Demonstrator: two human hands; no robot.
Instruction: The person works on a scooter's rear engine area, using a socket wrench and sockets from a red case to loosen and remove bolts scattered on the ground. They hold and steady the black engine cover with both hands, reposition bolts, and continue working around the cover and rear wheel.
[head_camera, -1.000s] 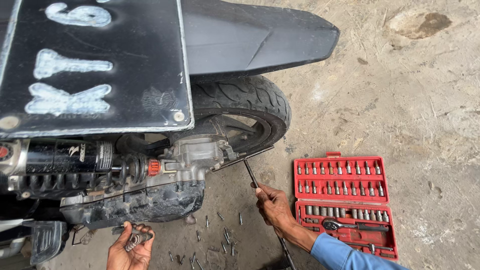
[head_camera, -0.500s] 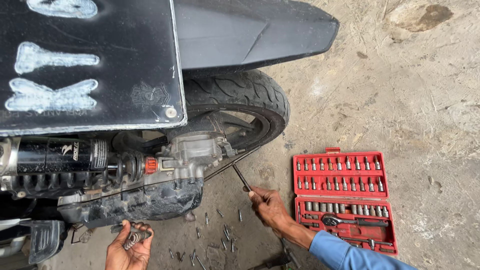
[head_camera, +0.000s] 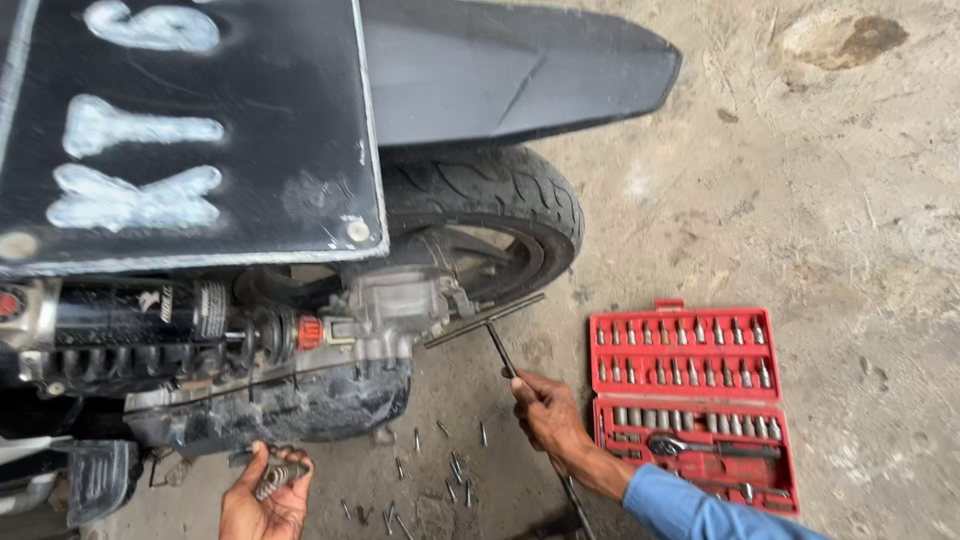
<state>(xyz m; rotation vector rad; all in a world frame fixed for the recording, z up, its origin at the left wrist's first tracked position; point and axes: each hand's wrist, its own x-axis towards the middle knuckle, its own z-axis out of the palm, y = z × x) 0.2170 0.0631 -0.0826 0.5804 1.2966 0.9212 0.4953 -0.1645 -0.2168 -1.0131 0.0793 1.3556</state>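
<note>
Rough concrete floor (head_camera: 800, 200), outdoor or workshop, scooter rear end filling the upper left. Landmark: rear wheel (head_camera: 490, 225).

Just below and left of the wheel sits the engine case (head_camera: 385, 315), with the black shock spring (head_camera: 130, 325) further left. A T-handle wrench (head_camera: 490, 330) has its cross bar resting against the case side, shaft running down and right away from the wheel. Right hand (head_camera: 548, 415) has its grip closed round the lower shaft, likely held low for turning leverage. Left hand (head_camera: 265, 495), well below-left of the wheel under the black cover (head_camera: 280, 410), cups a small coiled spring part (head_camera: 272, 478), fingers curled shut on it.

Loose bolts (head_camera: 450, 470) lie scattered on the floor below the wheel, between the hands, probably parked within reach. Open red socket set (head_camera: 690, 400) sits right of the wheel, just beside the right hand.
</note>
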